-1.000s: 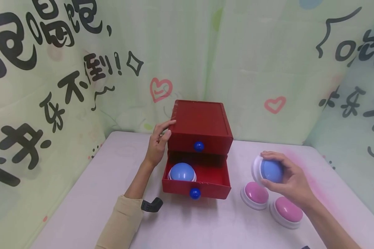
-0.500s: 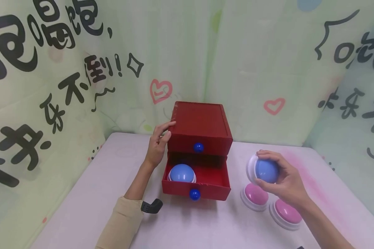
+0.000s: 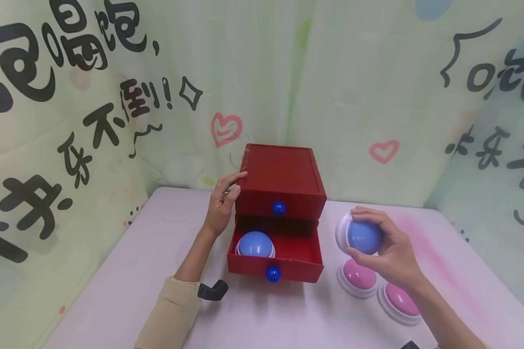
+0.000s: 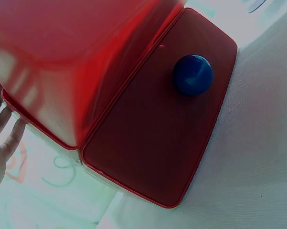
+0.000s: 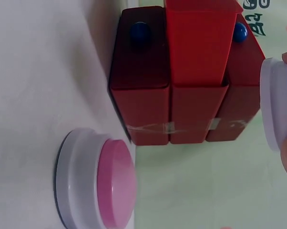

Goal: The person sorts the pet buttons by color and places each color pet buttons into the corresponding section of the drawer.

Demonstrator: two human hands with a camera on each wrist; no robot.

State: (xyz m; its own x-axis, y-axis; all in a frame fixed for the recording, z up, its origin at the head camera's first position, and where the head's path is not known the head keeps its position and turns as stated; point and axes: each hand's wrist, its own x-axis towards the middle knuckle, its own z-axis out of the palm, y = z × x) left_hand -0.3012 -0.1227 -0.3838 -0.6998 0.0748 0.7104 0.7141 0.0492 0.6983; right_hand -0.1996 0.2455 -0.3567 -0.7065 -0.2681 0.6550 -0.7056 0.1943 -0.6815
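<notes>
My right hand (image 3: 393, 249) holds a push button with a blue dome (image 3: 365, 237) and a white base, raised over the table and tilted with its base facing left. Its white base (image 5: 273, 102) shows at the right edge of the right wrist view. With its fingers, my left hand (image 3: 220, 206) touches the upper left edge of a red drawer cabinet (image 3: 281, 169). The middle drawer (image 3: 297, 266) is pulled out. Inside, at its left, sits another blue push button (image 3: 255, 244), dome up. In the left wrist view, the left fingers (image 4: 12, 138) lie along the cabinet's edge.
Two pink push buttons with white bases stand on the table: a farther one (image 3: 359, 274) and a nearer one (image 3: 399, 300), partly behind the right forearm. Blue knobs (image 3: 278, 209) are on the drawer fronts. A printed curtain (image 3: 340, 97) surrounds the white table (image 3: 166, 218).
My right hand has moved left toward the cabinet with the blue push button in it. My left hand stays at the cabinet's edge.
</notes>
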